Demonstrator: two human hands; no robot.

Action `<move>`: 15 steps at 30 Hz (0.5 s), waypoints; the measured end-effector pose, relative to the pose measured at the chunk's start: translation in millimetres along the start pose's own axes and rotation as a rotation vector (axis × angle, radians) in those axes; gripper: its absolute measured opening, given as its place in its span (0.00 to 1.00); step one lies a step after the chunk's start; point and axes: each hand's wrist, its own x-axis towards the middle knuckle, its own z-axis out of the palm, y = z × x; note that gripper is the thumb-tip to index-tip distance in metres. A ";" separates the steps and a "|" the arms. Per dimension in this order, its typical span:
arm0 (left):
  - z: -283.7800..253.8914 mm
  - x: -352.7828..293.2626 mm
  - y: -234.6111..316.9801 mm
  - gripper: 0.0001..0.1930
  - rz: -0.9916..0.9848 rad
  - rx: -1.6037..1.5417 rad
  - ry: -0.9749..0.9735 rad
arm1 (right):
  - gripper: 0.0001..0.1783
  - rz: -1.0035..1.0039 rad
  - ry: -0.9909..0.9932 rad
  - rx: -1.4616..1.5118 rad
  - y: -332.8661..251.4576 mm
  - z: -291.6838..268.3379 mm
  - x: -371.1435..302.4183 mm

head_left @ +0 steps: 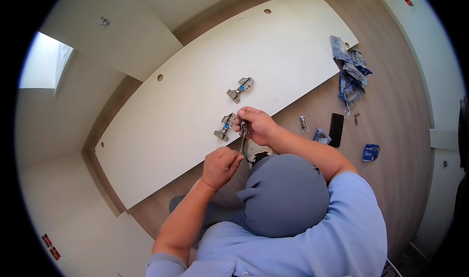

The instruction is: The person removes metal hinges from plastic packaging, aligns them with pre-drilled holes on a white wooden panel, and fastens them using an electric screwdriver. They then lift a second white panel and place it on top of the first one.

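My right hand (257,124) is closed around a small clear packet with dark metal pieces (244,127), holding it over the near edge of the white panel. Below and to the left, my left hand (221,166) is closed in a pinch. A thin, whitish strip, perhaps the packet's plastic, runs between the two hands; what the left fingers grip is too small to make out. Beside my right fingers lies a metal cabinet hinge (224,127) with a blue part. Another cabinet hinge (240,89) rests farther back on the panel.
The long white panel (171,130) with round holes lies on the wood floor. Blue plastic wrappers (352,79) lie at its right end. A black phone (336,130), a small packet (304,124), a blue packet (371,153) and a crumpled wrapper (322,136) lie on the floor to the right.
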 end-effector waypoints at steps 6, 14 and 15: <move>7.2 -9.0 5.5 0.09 0.052 -0.063 0.045 | 0.07 0.047 0.037 -0.062 1.1 -0.4 -0.2; 31.5 -16.2 -52.4 0.29 -0.840 -1.819 0.248 | 0.09 -0.091 -0.065 -0.668 -4.2 36.8 -5.5; 29.4 7.1 -36.8 0.28 -1.015 -1.785 0.306 | 0.08 -0.130 -0.090 -0.868 -7.7 46.1 -8.3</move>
